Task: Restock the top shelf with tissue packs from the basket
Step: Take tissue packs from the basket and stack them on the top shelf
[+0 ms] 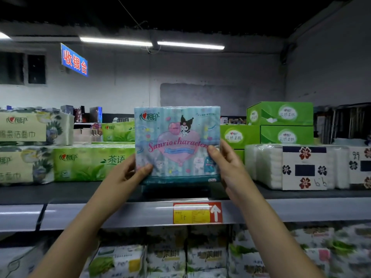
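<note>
Left hand and right hand clamp the blue pack upright at the top shelf, in the gap between green packs and white packs. Placement is unfinished; the basket is out of view.

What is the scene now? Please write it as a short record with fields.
held item: blue tissue pack, upright
left hand: grips lower left edge
right hand: grips lower right edge
place: over top shelf, between green packs and white packs
price tag: on shelf edge below pack
</note>
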